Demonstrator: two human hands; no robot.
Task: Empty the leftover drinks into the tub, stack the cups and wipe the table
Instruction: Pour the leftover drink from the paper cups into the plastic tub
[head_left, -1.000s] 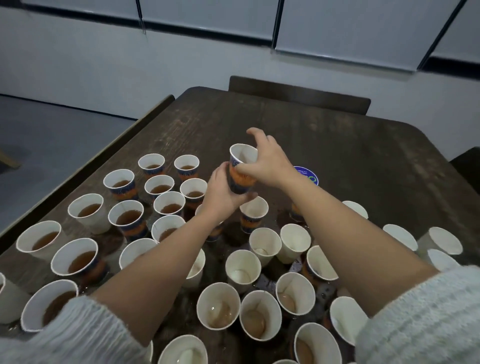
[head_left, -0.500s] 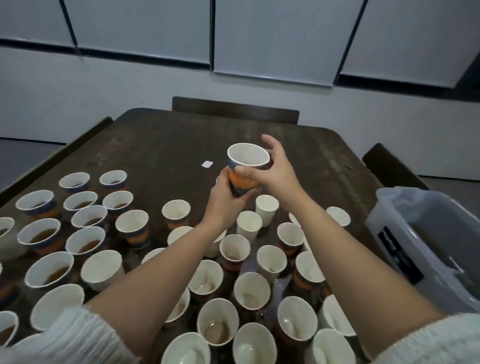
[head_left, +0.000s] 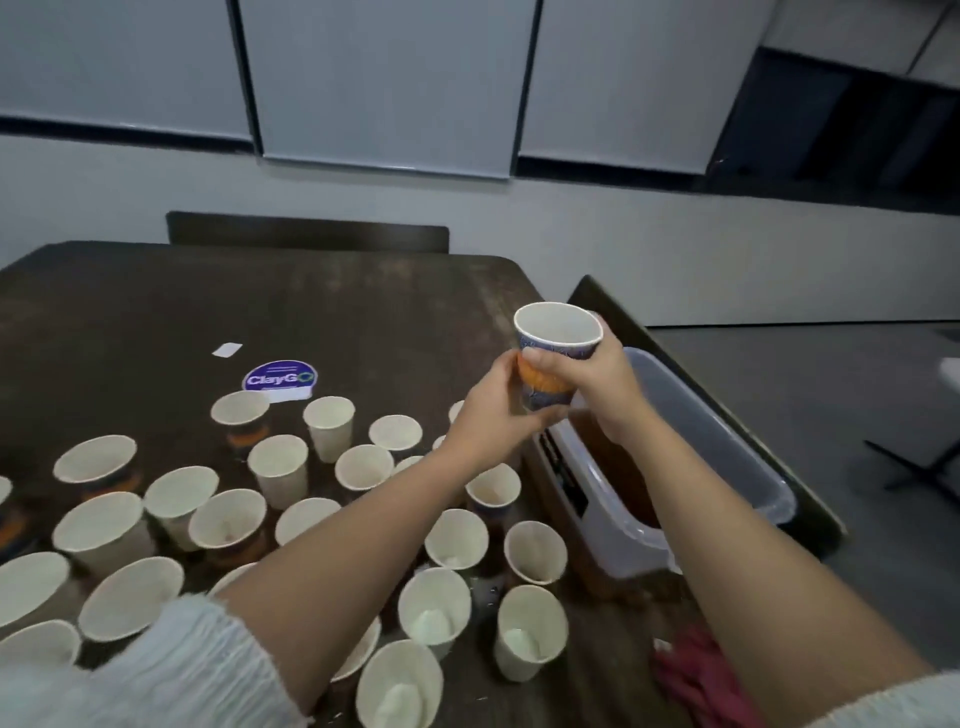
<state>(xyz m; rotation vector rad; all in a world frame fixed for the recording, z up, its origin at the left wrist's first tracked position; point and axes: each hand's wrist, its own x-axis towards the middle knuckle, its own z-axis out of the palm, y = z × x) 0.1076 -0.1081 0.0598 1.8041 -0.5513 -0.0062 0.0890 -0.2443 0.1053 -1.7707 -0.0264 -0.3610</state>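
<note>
A patterned cup (head_left: 553, 358) is held upright, rim up, approx. over the table's right edge: right hand (head_left: 597, 384) wrapped round its side, left hand (head_left: 498, 415) gripping its base. The tub (head_left: 727, 447) lies at 4 o'clock from the cup, just beside and below, its long axis running 11-to-5; right hand is nearer, so a tilt that way is prob. what's needed.

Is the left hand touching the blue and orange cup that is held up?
Touching. The head view shows the left hand wrapped around the lower part of the cup, with no gap, while the right hand grips its side.
</note>
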